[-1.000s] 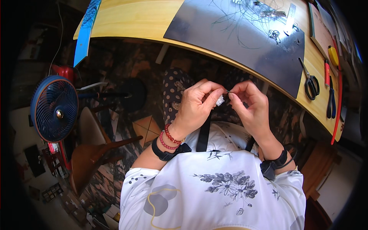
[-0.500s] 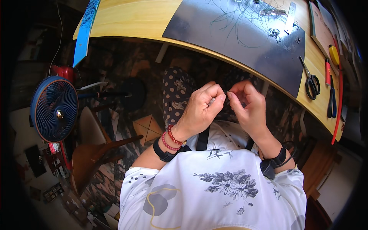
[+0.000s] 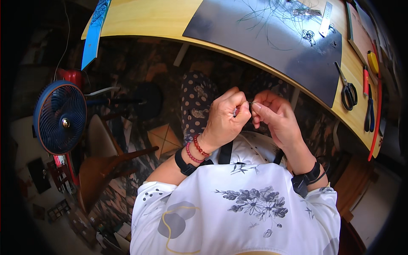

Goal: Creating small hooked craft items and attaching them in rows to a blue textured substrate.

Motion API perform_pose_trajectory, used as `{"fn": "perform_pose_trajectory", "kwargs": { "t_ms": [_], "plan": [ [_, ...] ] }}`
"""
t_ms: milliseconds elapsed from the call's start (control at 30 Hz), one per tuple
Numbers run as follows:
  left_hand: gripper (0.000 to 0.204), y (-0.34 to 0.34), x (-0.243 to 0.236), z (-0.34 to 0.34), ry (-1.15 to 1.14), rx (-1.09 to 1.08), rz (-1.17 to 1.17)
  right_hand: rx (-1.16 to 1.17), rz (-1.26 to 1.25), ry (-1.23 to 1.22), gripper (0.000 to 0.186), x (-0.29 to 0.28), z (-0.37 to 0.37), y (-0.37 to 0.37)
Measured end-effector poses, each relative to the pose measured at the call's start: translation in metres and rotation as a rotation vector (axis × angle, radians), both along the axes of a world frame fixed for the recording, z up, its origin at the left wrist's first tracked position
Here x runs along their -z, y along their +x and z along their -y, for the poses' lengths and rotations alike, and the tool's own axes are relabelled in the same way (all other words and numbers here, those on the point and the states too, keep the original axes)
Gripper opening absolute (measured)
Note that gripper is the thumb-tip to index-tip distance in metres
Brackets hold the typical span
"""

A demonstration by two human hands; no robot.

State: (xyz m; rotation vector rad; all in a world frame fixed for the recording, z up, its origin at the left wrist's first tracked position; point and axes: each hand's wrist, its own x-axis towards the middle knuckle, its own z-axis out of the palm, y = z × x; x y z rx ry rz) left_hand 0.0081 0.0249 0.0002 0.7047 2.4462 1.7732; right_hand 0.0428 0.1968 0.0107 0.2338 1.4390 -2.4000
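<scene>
Left hand: the left hand [image 3: 226, 114] is curled, thumb and forefinger pinched together on a tiny dark piece [image 3: 250, 103].
Right hand: the right hand [image 3: 278, 121] meets it from the other side, thumb and forefinger seemingly closed on the same piece; other fingers loosely curled.
Dark piece: between the two sets of fingertips, above the lap and short of the table; mostly hidden, so its full shape cannot be told.
Handling: probably very light, thin and bendy, easy to lose or kink; best pinched near its ends with the fingertips, lightly.
Wrists: red bead bracelets [image 3: 198, 147] on the left, a black strap on each.
Lap: spotted trousers [image 3: 196, 100] under the hands.
Table: yellow wood [image 3: 148, 19], bearing a dark shiny mat [image 3: 259, 55].
On the mat: thin loose strands [image 3: 268, 36], a black tangle [image 3: 309, 37] and a ruler [image 3: 326, 19].
Right end: black scissors [image 3: 349, 97], a red-handled tool [image 3: 366, 81] and a blue-handled tool [image 3: 369, 114].
Left end: a blue strip [image 3: 93, 44] overhanging the edge.
Room: a blue fan [image 3: 61, 119] and a brown chair [image 3: 97, 178] on a dim patterned floor.
</scene>
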Motion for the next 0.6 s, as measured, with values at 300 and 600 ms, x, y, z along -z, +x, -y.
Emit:
{"fn": "perform_pose_trajectory", "kwargs": {
  "t_ms": [300, 600],
  "plan": [
    [0.019, 0.005, 0.001, -0.002, 0.128, 0.094, 0.191, 0.106, -0.266, 0.372, 0.009, 0.007, 0.000, 0.003],
    [0.020, 0.003, -0.003, 0.009, 0.176, 0.201, 0.461, 0.288, -0.697, 0.865, 0.015, 0.009, 0.000, 0.004]
  ]
}}
